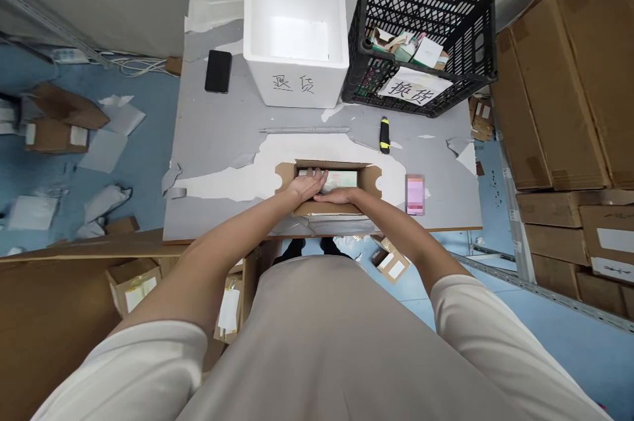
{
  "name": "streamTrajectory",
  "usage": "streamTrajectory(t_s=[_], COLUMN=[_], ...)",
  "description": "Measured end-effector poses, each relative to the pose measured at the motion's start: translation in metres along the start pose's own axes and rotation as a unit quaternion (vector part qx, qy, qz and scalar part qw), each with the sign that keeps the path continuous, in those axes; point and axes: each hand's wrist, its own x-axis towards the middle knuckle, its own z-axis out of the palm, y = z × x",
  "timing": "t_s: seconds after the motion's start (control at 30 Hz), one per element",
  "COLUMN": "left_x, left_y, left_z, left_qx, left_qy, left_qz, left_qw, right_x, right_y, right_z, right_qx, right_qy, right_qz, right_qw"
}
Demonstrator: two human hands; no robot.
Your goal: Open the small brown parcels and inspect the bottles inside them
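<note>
An open cardboard box [369,180] stands near the table's front edge, its side flaps folded outward. Inside it lies a pale green and white package [343,178]. My left hand [310,184] reaches into the box with fingers stretched out, resting on the package's left part. Beside it, my right hand [337,195] lies along the inner near side of the box, fingers extended to the left and partly hidden. Neither hand shows a grip on anything.
A white foam box [303,80] and a black crate [421,77] with small cartons inside stand at the back. A dark phone [218,71], a yellow-black box cutter [384,135] and a pink-screened phone [415,195] lie on the grey table [212,137]. Stacked cartons [555,110] rise at right.
</note>
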Motion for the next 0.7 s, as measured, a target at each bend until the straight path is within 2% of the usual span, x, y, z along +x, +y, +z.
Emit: streamTrajectory(t_s=[0.1, 0.17, 0.27, 0.37, 0.53, 0.7], left_x=[-0.003, -0.005, -0.008, -0.011, -0.01, 0.003], left_y=[-0.003, -0.005, -0.008, -0.009, -0.008, -0.001], left_z=[-0.002, -0.005, -0.012, -0.016, -0.016, -0.013], left_qx=[0.018, 0.027, 0.035, 0.021, -0.044, -0.082], left_qy=[0.027, 0.025, -0.003, -0.045, -0.104, -0.14], left_qz=[0.017, 0.031, 0.062, 0.074, 0.017, -0.029], left_qw=[0.999, 0.999, 0.997, 0.996, 0.993, 0.986], right_x=[0.002, 0.002, 0.001, 0.0, -0.003, -0.003], right_y=[0.011, 0.018, 0.028, 0.033, 0.04, 0.041], right_z=[0.002, 0.004, 0.006, 0.007, 0.01, 0.01], right_qx=[0.006, 0.023, 0.044, 0.049, 0.111, 0.15], right_qy=[-0.009, 0.026, 0.086, 0.107, 0.126, 0.117], right_qz=[0.007, -0.021, -0.061, -0.075, -0.117, -0.098], right_qw=[1.0, 0.999, 0.993, 0.99, 0.979, 0.977])
